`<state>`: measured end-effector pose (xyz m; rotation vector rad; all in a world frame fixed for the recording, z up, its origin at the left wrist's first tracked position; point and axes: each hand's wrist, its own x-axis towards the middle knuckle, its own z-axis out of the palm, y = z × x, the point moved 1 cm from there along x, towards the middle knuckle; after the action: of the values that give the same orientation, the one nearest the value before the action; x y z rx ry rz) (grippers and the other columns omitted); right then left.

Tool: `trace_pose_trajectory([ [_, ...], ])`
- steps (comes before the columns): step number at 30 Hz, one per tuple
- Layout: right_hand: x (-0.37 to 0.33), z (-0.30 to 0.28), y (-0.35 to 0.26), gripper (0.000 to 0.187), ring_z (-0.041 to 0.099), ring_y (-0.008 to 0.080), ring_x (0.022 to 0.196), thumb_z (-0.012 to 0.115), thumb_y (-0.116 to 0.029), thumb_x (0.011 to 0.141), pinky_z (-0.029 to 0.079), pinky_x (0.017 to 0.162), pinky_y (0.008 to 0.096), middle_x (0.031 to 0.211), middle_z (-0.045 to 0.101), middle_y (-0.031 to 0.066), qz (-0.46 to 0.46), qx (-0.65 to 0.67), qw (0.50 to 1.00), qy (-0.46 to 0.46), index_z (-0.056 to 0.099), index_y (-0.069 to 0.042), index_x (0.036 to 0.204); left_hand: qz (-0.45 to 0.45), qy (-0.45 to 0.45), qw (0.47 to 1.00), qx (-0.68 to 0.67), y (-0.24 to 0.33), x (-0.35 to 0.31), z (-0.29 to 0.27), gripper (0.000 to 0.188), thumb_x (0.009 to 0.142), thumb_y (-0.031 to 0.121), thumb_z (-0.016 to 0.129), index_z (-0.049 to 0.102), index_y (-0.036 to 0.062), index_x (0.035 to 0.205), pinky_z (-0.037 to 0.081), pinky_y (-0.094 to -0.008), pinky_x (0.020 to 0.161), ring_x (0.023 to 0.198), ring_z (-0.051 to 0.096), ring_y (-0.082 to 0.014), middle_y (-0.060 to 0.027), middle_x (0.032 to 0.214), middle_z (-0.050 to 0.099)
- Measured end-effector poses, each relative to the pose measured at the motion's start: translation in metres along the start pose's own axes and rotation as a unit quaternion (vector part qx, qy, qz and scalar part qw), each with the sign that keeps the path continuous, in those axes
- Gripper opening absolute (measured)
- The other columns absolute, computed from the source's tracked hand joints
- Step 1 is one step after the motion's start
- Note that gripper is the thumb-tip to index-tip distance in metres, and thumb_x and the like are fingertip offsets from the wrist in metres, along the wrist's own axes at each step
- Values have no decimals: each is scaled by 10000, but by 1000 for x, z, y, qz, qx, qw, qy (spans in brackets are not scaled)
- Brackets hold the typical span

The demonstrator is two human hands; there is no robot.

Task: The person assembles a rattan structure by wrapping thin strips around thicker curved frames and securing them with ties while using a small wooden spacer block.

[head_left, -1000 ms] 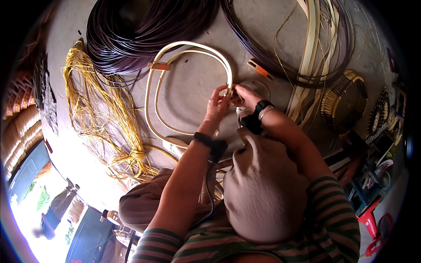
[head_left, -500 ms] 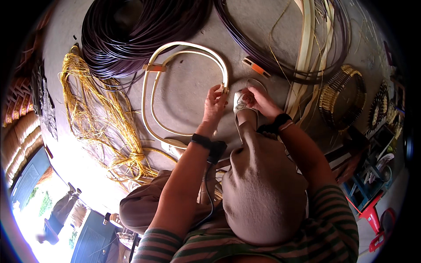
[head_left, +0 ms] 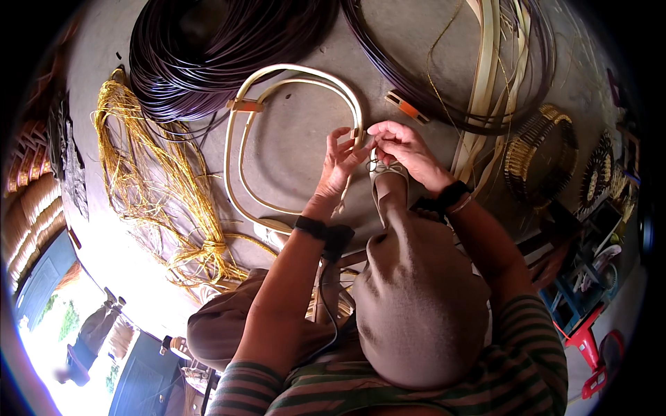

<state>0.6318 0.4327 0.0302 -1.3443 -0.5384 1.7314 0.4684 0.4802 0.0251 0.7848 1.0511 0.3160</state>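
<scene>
Across grey floor (head_left: 298, 152), past tangled golden strands (head_left: 163, 173) at left, to a pale double hoop (head_left: 227, 163) just left of the hands. Apparently at close fingertip work by the hoop's right side, with fingers of the left hand (head_left: 338, 172) half-curled there, grip impossible to tell, and fingers of the right hand (head_left: 416, 158) nearly together at the tips, contents too small to tell. Seemingly calling for a steadied hoop and a fine pinch.

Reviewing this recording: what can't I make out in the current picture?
All in the head view:
Whether the right hand pinches anything: too small to tell.
Pale hoops, lower right side: partly hidden by the left hand.
Dark coil, pale strips: cut off by the top edge.
Distant person: blurred, amid bright glare.
</scene>
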Motion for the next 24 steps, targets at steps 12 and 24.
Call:
trace_pose_trajectory([
  [12, 19, 19, 4, 217, 623, 131, 805, 460, -6, 874, 503, 738, 252, 917, 661, 116, -147, -111, 983, -10, 540, 4, 1076, 49, 46, 991, 112, -5, -13, 0, 342, 762, 295, 711, 661, 2, 931, 428, -290, 781, 826, 540, -145, -55, 883, 608],
  [24, 4, 23, -25, 321, 660, 184, 759, 469, 71, 809, 520, 664, 267, 888, 669, 150, -186, -288, 940, 1, 544, -12, 1109, -46, -44, 997, -49, 16, -20, -6, 279, 901, 276, 527, 644, 24, 927, 387, -264, 787, 881, 544, -101, -42, 913, 645],
])
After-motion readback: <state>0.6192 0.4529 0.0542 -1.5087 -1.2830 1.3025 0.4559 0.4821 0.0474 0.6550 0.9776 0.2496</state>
